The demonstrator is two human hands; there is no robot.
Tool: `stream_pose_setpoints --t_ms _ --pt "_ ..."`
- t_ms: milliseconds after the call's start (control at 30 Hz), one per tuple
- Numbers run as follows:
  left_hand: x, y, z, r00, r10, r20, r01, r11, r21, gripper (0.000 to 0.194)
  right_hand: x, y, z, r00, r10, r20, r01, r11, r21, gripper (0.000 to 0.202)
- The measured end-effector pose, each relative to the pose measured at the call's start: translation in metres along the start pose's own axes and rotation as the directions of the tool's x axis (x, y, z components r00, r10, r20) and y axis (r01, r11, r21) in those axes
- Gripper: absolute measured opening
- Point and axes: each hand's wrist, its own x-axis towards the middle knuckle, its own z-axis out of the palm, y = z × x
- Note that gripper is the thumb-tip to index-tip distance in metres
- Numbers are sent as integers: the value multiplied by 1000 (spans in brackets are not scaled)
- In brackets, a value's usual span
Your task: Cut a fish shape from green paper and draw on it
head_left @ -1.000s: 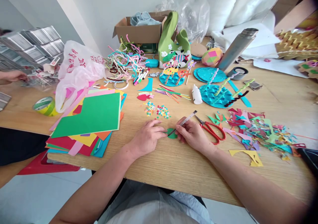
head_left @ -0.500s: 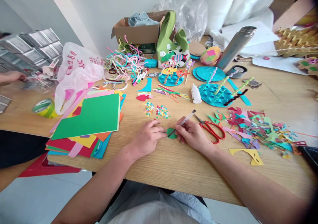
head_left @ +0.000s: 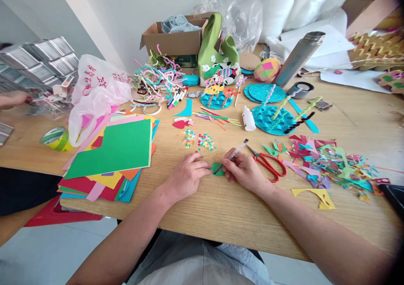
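A small green paper piece (head_left: 217,169) lies flat on the table between my hands. My right hand (head_left: 244,169) is closed round a slim pale pen (head_left: 238,148), dark at its top end, with its dark tip down on the green paper. Stretched out low on the table, my left hand (head_left: 188,173) has its fingertips at the paper's left edge, perhaps pressing it. Red-handled scissors (head_left: 274,167) lie partly spread just right of my right hand. Two little heaps of confetti dots (head_left: 205,142) sit beyond my left fingers.
Stacked coloured paper (head_left: 126,146) is at left, paper scraps (head_left: 334,163) at right. A white glue bottle (head_left: 248,120), paper strips (head_left: 217,120), blue discs (head_left: 271,123) and a steel flask (head_left: 298,59) stand farther back. Another person's hand (head_left: 14,99) is at far left.
The view has shifted very slightly. Both hands and the pen keep practically the same place on the green paper.
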Motion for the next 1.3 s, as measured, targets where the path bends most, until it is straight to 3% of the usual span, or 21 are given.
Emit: stream_pose_setpoints --t_ms 1300 --pt "0 1 -2 1000 -8 11 8 1000 6 36 -2 -4 0 1000 15 -15 -15 1000 -6 31"
